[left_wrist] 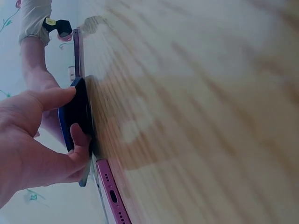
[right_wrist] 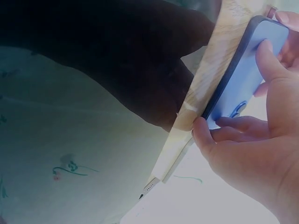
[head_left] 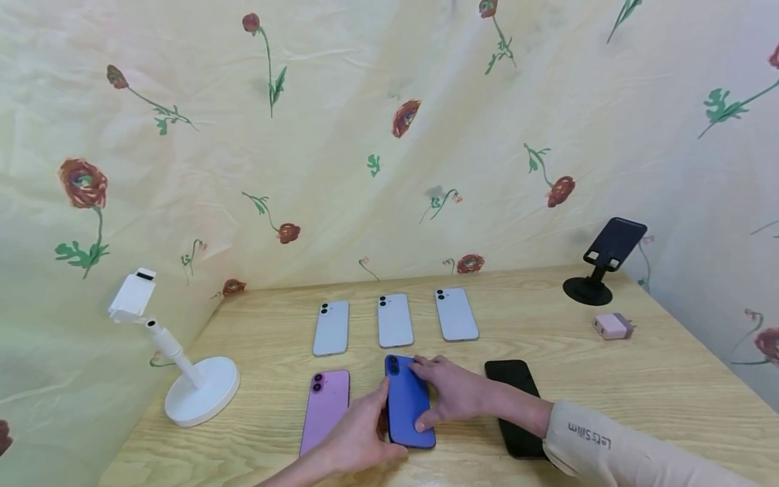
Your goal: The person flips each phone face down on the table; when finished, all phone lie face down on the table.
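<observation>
A blue smartphone (head_left: pixel 409 406) is tilted slightly above the wooden table, its twin-lens back upward in the head view. My left hand (head_left: pixel 364 433) grips its left side; the left wrist view shows the thumb and a curled finger (left_wrist: pixel 80 136) on the phone's dark face. My right hand (head_left: pixel 453 389) holds it from the right, thumb on the lower back and fingertips near the camera end. In the right wrist view, that hand's thumb (right_wrist: pixel 270 60) lies on the blue back. A pink-purple phone (head_left: pixel 326 406) lies left of it, partly behind my left hand, and a black phone (head_left: pixel 514 379) lies under my right forearm.
Three white phones (head_left: pixel 394 321) lie in a row behind the blue one. A white phone stand (head_left: pixel 203 392) is at the left, a black stand (head_left: pixel 588 291) at the back right. A pink charger plug (head_left: pixel 610 326) lies before the black stand. Patterned fabric (head_left: pixel 341 169) hangs behind the table.
</observation>
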A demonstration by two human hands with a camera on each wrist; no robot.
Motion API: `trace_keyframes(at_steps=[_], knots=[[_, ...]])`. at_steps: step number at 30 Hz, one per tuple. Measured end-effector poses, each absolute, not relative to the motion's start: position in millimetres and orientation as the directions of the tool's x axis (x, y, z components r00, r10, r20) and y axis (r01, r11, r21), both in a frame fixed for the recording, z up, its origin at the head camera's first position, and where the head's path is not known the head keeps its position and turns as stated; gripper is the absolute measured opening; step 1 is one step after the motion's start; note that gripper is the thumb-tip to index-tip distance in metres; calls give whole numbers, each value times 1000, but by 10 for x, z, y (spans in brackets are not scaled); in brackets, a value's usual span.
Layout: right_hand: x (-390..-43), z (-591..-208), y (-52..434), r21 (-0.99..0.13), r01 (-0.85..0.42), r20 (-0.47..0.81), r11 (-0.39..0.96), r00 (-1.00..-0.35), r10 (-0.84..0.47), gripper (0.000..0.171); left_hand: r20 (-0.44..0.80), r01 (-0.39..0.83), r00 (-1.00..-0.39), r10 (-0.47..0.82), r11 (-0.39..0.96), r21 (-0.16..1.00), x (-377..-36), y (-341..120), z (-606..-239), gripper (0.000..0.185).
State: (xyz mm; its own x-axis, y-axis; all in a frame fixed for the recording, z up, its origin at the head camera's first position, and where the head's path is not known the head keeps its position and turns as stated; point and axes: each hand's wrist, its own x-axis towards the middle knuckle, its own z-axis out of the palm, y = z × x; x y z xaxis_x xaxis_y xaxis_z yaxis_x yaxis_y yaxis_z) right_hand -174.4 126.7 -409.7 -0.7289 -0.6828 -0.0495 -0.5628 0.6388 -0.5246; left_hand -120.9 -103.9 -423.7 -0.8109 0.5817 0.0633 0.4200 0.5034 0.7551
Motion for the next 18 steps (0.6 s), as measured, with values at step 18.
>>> trace_keyframes(at_steps=[18], knots=[[-1745, -4126, 1249, -486, -588, -44, 646, -722, -690, 96, -48, 347, -850, 524, 627, 697, -1191, -982, -4251, 108]])
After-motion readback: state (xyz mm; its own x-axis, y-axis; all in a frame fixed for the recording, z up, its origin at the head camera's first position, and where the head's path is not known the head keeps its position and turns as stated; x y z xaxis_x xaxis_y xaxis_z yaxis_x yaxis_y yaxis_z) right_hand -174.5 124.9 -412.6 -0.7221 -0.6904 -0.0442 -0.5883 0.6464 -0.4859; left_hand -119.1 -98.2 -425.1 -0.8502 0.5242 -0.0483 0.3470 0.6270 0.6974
